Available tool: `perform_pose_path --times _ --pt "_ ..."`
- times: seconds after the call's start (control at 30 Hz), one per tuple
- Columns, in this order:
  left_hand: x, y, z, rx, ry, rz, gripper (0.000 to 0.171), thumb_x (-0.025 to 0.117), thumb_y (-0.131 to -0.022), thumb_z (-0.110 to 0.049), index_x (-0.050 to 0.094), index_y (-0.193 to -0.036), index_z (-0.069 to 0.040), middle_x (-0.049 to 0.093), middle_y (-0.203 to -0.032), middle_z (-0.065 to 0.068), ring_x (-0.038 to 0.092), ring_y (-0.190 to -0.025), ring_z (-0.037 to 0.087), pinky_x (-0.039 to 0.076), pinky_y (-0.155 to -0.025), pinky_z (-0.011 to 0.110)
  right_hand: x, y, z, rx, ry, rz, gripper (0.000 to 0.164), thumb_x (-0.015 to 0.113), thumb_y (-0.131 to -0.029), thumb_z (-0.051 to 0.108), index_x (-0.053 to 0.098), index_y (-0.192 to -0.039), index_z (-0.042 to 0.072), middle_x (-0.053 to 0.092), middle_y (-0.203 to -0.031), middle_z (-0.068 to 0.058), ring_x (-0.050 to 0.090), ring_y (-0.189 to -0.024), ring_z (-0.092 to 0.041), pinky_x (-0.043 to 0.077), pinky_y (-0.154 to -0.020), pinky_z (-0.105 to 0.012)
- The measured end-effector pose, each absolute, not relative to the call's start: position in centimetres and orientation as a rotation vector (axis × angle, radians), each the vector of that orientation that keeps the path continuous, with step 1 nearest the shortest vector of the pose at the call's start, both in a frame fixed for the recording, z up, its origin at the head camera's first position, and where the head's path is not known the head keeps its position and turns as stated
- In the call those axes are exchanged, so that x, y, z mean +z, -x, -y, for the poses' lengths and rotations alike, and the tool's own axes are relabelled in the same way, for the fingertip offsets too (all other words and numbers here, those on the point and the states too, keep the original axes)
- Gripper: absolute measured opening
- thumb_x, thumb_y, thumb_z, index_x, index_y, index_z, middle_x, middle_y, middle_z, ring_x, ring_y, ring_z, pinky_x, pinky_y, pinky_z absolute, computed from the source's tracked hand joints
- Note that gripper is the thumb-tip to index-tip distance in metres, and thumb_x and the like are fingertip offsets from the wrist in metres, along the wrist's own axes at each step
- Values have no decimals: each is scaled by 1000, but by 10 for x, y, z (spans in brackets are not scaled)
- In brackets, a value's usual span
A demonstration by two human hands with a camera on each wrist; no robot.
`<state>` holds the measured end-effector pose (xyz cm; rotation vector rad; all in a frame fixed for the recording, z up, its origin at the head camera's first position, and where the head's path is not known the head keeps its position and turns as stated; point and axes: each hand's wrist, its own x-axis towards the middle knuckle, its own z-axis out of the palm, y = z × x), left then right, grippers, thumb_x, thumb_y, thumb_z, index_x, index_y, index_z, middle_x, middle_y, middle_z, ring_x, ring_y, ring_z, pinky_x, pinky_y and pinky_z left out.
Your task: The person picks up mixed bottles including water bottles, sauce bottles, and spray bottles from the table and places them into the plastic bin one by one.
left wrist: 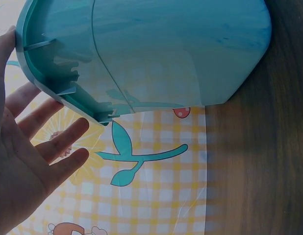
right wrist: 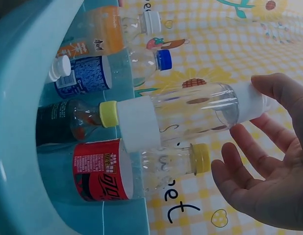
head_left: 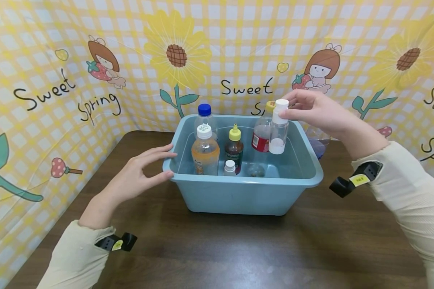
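My right hand [head_left: 318,108] pinches the white top of a clear cylindrical bottle [head_left: 278,132] with a white base. It hangs upright over the right part of a blue plastic tub [head_left: 238,196]. Close to it is a red-labelled bottle [right wrist: 103,171] with a yellow cap. My left hand [head_left: 139,174] touches the tub's left rim, its fingers spread and fairly straight. Inside the tub stand an orange-labelled bottle [head_left: 205,154] with a white cap, a blue-capped bottle [head_left: 204,110], a dark sauce bottle [head_left: 234,148] with a yellow nozzle, and a small white bottle [head_left: 230,167].
The tub stands on a dark wooden table [head_left: 217,245]. Behind its right side, a clear bottle with purplish contents [head_left: 317,146] is partly hidden. A yellow checked cloth [head_left: 235,48] with sunflowers hangs at the back and left.
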<state>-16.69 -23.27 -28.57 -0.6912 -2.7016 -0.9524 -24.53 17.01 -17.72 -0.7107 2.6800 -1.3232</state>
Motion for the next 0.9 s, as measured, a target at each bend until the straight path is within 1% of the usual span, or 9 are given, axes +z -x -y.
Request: perform_pose_path --times 0.13,0.2,0.27,0.33,0.43,0.47,0.6,0.77,0.9 --pt "-285 167 233 -951 690 2703 42 66 -87 -28 57 -126 -18 44 -145 4 40 -134 30 37 -102 54 -179 248 -166 -1284 714 -2641 25 63 -89 26 60 -111 15 58 -103 3 54 -102 -17 42 -91 -37" --pt "-285 166 233 -950 692 2701 42 66 -87 -28 57 -126 -18 44 -145 4 40 -134 30 37 -102 54 -181 250 -164 -1277 731 -2621 22 63 -89 24 60 -109 15 58 -104 2 53 -103 -19 42 -90 -37" --pt "-285 166 233 -949 692 2700 42 66 -87 -28 57 -126 -18 44 -145 3 40 -134 30 37 -102 54 -183 253 -163 -1269 749 -2598 18 63 -89 21 61 -106 14 57 -109 -1 52 -105 -20 42 -91 -37" --pt "-284 166 232 -949 692 2701 42 66 -87 -28 57 -126 -18 44 -145 3 40 -134 30 37 -102 54 -185 256 -161 -1254 761 -2579 17 64 -88 18 61 -104 13 58 -109 -1 53 -105 -20 42 -91 -35" --pt "-284 166 233 -948 693 2701 42 66 -87 -28 57 -126 -18 44 -145 3 40 -134 30 37 -102 54 -186 258 -159 -1201 770 -2561 21 65 -88 18 61 -107 12 59 -109 -2 54 -105 -19 42 -91 -34" --pt "-284 167 233 -948 694 2699 42 66 -87 -28 57 -126 -18 44 -145 3 40 -134 30 37 -102 54 -187 259 -159 -1179 774 -2558 23 65 -88 19 60 -109 11 60 -106 -1 55 -103 -19 43 -90 -34" --pt "-285 167 233 -951 700 2694 42 66 -87 -28 57 -127 -18 44 -145 4 40 -134 30 36 -102 54 -188 261 -156 -1108 802 -2515 29 65 -88 20 58 -114 9 62 -104 -4 59 -100 -19 44 -92 -38" --pt "-286 167 233 -957 702 2688 42 66 -87 -27 57 -127 -18 44 -145 3 40 -134 30 37 -102 54 -191 266 -151 -1043 839 -2447 31 63 -89 19 57 -117 7 66 -102 -5 61 -99 -19 45 -95 -39" --pt "-286 167 233 -963 703 2689 42 66 -87 -27 57 -127 -18 43 -146 3 40 -134 30 37 -102 54 -194 269 -148 -1008 859 -2418 32 64 -89 18 56 -117 6 66 -102 -4 60 -98 -19 46 -94 -40"
